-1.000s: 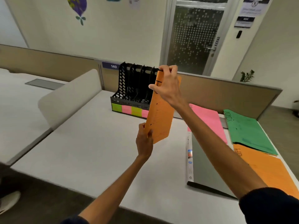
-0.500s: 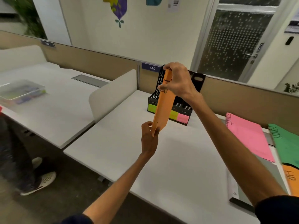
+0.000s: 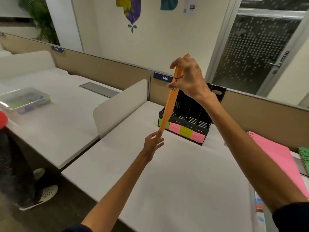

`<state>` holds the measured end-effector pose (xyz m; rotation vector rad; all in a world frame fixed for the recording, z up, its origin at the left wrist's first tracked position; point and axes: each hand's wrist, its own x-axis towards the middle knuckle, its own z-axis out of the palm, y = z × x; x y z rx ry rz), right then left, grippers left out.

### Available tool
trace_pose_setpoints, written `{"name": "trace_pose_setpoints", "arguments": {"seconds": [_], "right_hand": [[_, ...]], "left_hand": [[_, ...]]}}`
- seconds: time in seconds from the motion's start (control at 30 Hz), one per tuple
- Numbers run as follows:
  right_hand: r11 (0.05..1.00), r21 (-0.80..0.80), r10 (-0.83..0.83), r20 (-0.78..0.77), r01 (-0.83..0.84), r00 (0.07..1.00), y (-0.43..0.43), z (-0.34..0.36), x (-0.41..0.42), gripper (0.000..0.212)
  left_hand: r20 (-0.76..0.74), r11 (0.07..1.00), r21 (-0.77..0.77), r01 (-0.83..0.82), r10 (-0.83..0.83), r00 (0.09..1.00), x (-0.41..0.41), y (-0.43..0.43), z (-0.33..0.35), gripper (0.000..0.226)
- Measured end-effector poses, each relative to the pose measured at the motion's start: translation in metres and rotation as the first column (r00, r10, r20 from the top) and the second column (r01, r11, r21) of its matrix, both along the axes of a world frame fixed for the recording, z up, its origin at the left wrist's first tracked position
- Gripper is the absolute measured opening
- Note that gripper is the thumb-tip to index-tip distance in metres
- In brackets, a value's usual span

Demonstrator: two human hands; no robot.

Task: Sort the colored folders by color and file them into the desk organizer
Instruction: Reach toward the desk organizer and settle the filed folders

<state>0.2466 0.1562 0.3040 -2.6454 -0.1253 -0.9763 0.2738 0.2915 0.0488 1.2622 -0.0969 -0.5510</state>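
An orange folder (image 3: 169,106) stands upright and edge-on in the air, in front of the left end of the black desk organizer (image 3: 189,115). My right hand (image 3: 187,76) pinches its top edge. My left hand (image 3: 153,144) touches its bottom corner with the fingers partly spread. The organizer has several slots and green and pink labels along its front. A pink folder (image 3: 277,158) lies flat on the desk at the right, and a green folder (image 3: 304,156) shows at the right edge.
A white divider panel (image 3: 120,106) stands left of the organizer. A clear plastic box (image 3: 25,101) sits on the neighbouring desk. A person's legs and shoes (image 3: 41,195) are on the floor at the left. A grey binder (image 3: 260,210) lies at the lower right.
The view has swung left and closer to the organizer. The orange folder has turned more edge-on and risen; my left hand's fingers have loosened at its bottom corner.
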Motion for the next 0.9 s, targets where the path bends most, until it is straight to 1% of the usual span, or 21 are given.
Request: {"name": "trace_pose_setpoints", "arguments": {"seconds": [0.1, 0.2, 0.33, 0.37, 0.43, 0.5, 0.53, 0.6, 0.67, 0.8, 0.9], "right_hand": [[1.0, 0.001, 0.012, 0.005, -0.012, 1.0, -0.017, 0.003, 0.023, 0.059], [0.999, 0.001, 0.032, -0.003, -0.032, 0.999, -0.033, 0.006, 0.042, 0.058], [0.998, 0.04, 0.044, -0.014, -0.044, 0.999, -0.054, 0.008, 0.068, 0.054], [0.998, 0.046, 0.039, -0.016, -0.038, 0.999, -0.058, 0.009, 0.076, 0.054], [0.998, 0.059, 0.031, -0.018, -0.03, 0.999, -0.067, 0.01, 0.09, 0.053], [0.998, 0.063, 0.014, -0.019, -0.012, 1.0, -0.074, 0.011, 0.106, 0.054], [0.998, 0.062, 0.004, -0.022, -0.002, 1.0, -0.078, 0.011, 0.113, 0.055], [0.998, 0.068, -0.017, -0.04, 0.02, 0.999, -0.085, 0.011, 0.13, 0.055], [0.996, 0.071, -0.043, -0.053, 0.047, 0.998, -0.09, 0.01, 0.145, 0.055], [0.991, 0.085, -0.096, -0.069, 0.102, 0.993, -0.096, 0.003, 0.174, 0.055], [0.988, 0.073, -0.131, -0.088, 0.138, 0.987, -0.101, -0.004, 0.191, 0.054]], "left_hand": [[-0.046, 0.999, -0.031, -0.035, 0.033, 0.998, 0.021, -0.017, 0.006, 0.054], [-0.149, 0.992, -0.076, -0.099, 0.087, 0.985, 0.042, -0.033, 0.011, 0.043], [-0.209, 0.988, -0.112, -0.109, 0.084, 0.974, 0.068, -0.049, 0.015, 0.023], [-0.216, 0.988, -0.115, -0.106, 0.079, 0.973, 0.075, -0.053, 0.017, 0.023], [-0.225, 0.99, -0.098, -0.105, 0.08, 0.971, 0.092, -0.062, 0.017, 0.032], [-0.228, 0.995, -0.04, -0.094, 0.083, 0.97, 0.107, -0.071, 0.018, 0.034], [-0.215, 0.997, -0.008, -0.078, 0.074, 0.974, 0.115, -0.074, 0.017, 0.034], [-0.181, 0.999, 0.036, -0.026, 0.032, 0.983, 0.131, -0.078, 0.016, 0.044], [-0.172, 0.999, 0.046, 0.024, -0.016, 0.985, 0.147, -0.08, 0.012, 0.051], [-0.168, 0.992, 0.079, 0.099, -0.084, 0.982, 0.181, -0.085, 0.008, 0.057], [-0.172, 0.985, 0.096, 0.141, -0.123, 0.977, 0.203, -0.087, 0.001, 0.05]]}}
